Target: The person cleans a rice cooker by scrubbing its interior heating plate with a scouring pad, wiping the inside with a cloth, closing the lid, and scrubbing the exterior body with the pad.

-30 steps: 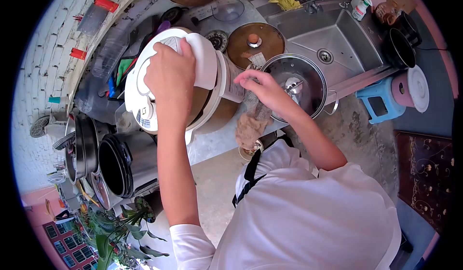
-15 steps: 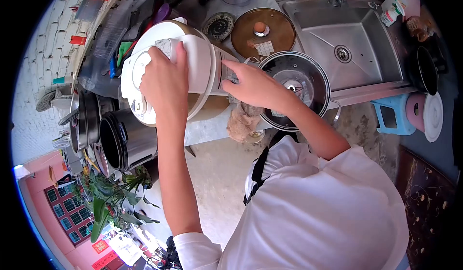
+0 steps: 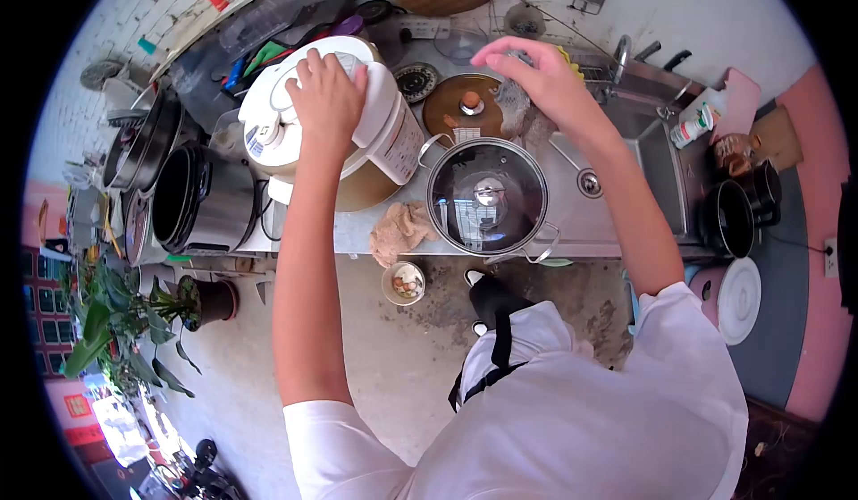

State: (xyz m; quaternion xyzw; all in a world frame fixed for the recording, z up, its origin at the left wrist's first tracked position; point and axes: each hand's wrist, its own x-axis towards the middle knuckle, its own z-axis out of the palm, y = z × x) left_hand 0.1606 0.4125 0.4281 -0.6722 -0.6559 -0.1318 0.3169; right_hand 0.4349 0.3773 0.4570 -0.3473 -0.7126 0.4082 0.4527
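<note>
My left hand point(image 3: 326, 93) is on top of a white rice cooker point(image 3: 393, 147), its fingers bent over the lid and the thumb toward the near side. The cooker stands on the counter, with a printed label on its side. My right hand point(image 3: 545, 80) is raised over the counter to the right, away from the cooker, fingers stretched out and thumb apart. Below it shows a greyish mottled patch point(image 3: 514, 107) that I cannot make out. A steel pot point(image 3: 429, 192) with a glass lid point(image 3: 465, 214) stands near the counter's front edge, between my arms.
A brown glass lid point(image 3: 442, 107) lies behind the pot. The steel sink point(image 3: 666, 156) is on the right. A tan cloth point(image 3: 398, 232) hangs at the counter edge above a bowl point(image 3: 404, 283) of scraps. An open black pot point(image 3: 214, 201) stands left of the cooker.
My right hand has left the rice cooker's side and moved right and up. My left hand stays on its lid. The view has swung, showing more wall and floor.
</note>
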